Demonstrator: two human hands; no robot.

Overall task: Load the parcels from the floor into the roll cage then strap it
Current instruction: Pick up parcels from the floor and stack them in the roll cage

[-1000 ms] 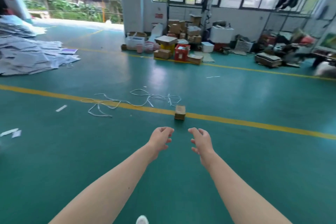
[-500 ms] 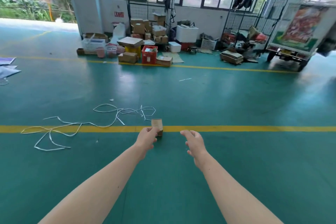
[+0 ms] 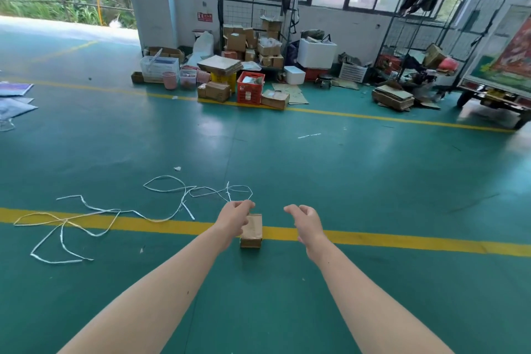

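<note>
Two bare forearms reach forward and down over a green warehouse floor (image 3: 373,181). A small brown cardboard parcel (image 3: 253,230) sits on the floor on a yellow painted line (image 3: 416,243), between the two hands. The left hand (image 3: 234,217) has its fingers curled and overlaps the parcel's upper left corner; from this angle I cannot tell whether it touches or grips the box. The right hand (image 3: 306,220) hovers just beside the parcel on the right, fingers loosely curled, holding nothing. Loose white strapping (image 3: 115,214) lies tangled on the floor to the left. Far behind, along the windowed wall, stand a wire roll cage (image 3: 416,37), stacked cardboard boxes (image 3: 250,43) and a red crate (image 3: 249,91).
</note>
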